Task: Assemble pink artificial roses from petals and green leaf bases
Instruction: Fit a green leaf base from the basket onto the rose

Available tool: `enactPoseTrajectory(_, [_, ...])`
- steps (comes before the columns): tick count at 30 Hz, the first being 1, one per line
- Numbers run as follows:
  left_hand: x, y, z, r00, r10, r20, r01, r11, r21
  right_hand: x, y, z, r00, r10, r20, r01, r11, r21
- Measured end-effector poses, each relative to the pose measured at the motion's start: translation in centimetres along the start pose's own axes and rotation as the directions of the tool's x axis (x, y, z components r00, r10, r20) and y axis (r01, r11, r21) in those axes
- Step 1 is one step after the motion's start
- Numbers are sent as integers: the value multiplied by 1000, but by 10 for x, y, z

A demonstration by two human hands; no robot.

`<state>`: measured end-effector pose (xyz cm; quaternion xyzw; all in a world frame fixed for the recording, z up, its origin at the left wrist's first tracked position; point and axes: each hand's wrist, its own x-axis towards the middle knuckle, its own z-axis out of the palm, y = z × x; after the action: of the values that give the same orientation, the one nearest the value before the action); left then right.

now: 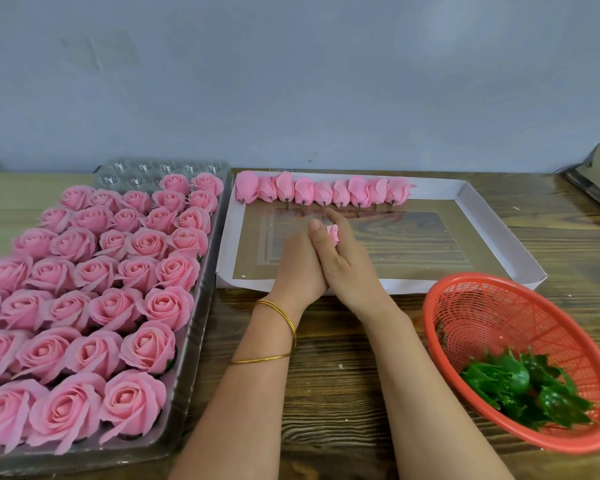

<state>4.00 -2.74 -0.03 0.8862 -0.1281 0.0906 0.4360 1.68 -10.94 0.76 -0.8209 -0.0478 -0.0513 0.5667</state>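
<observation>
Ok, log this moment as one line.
right hand: pinches pink bud over white tray | left hand: against it, fingers hidden | leaf bases: in red basket | finished roses: clear tray

- Right hand (343, 261) pinches a bud (333, 233) over the box (497, 233); left hand (295, 268) touches it, fingers hidden.
- Roses (94, 289) fill the tray (160, 168) at left.
- Basket (465, 306) at right holds leaf bases (520, 386).

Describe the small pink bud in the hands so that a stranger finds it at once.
Find the white cardboard tray at the centre. Over its left part, the right hand pinches a small pink bud. Unlike the bigger buds lined along the tray's far edge, it is held, not lying down.
</observation>
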Motion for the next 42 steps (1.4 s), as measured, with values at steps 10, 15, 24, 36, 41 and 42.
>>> enactPoseTrajectory(10, [1,5,-8,998,-57,4,57,996,-73,-2,-2,-6,999,48,-1,-48,987,151])
enactPoseTrajectory(15, [-2,5,-7,993,-71,90,85,983,-164,1,-5,-9,972,38,-230,47,934,353])
enactPoseTrajectory(24, [-3,7,-9,985,36,171,-30,999,-40,4,2,-5,982,-29,-184,71,972,225])
enactPoseTrajectory(36, [6,2,-2,987,110,119,-109,994,-18,-1,-5,-10,994,-79,-77,97,958,271])
enactPoseTrajectory(41, [4,1,-3,991,62,116,-48,992,-119,-2,-3,-12,1000,-14,-22,21,938,345])
enactPoseTrajectory(42, [3,1,-3,992,50,119,-33,990,-136,-2,-3,-13,1000,-1,-15,6,933,359])
